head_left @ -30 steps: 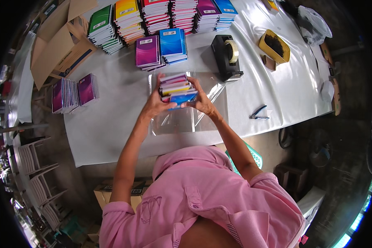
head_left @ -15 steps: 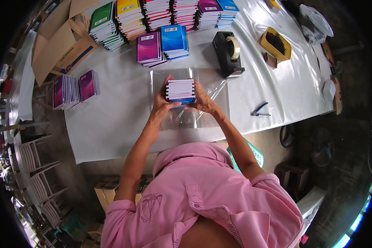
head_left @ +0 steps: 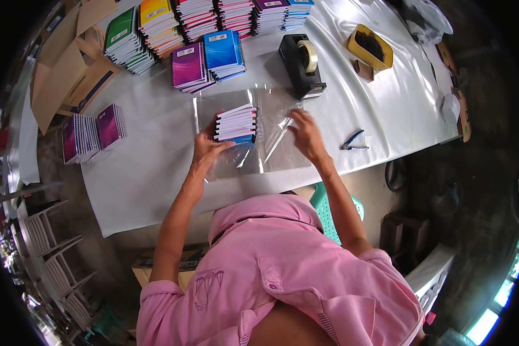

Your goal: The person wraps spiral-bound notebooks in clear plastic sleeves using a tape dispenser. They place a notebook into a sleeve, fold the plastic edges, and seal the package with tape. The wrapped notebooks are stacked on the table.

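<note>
One notebook stack (head_left: 236,123) is steadied by the clasping left hand (head_left: 206,146); film (head_left: 275,138) right of it seemingly needs pinching, grip of right hand (head_left: 308,136) unclear.

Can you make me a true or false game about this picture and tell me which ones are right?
1. The left hand holds a small stack of notebooks. True.
2. The right hand is touching the black tape dispenser. False: it is apart from it, by the clear plastic.
3. The blue-handled pliers lie on the table, to the right of the right hand. True.
4. The yellow tub has nothing in it. False: it has something dark inside.
5. The green notebooks are at the left end of the back row of stacks. True.
</note>
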### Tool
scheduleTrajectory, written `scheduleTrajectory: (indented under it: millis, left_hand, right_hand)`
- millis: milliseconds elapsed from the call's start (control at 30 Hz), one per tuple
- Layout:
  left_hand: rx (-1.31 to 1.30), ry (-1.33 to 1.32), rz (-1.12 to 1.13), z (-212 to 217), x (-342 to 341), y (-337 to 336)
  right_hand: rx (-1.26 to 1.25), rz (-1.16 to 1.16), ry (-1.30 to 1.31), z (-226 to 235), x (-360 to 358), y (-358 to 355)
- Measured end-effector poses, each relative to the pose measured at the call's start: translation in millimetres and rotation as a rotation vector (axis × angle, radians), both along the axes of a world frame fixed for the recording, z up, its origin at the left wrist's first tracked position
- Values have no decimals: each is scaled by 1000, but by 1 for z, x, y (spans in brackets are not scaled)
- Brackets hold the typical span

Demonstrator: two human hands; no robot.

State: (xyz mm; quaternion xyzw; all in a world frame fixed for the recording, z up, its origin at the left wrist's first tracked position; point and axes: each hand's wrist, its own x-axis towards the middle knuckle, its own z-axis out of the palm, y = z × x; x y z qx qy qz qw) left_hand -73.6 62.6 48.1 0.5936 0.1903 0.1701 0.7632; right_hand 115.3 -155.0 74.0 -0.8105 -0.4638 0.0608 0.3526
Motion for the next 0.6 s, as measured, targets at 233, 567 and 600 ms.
scheduleTrajectory:
  millis: [233, 567, 600]
  left_hand:
    - [47, 5, -45, 2, -3, 1]
    - [182, -101, 75, -12, 6, -28]
    - [156, -110, 88, -13, 7, -28]
  right_hand:
    - [213, 376, 530, -29, -28, 66]
    - [384, 384, 450, -54, -34, 83]
    - [386, 385, 447, -53, -34, 83]
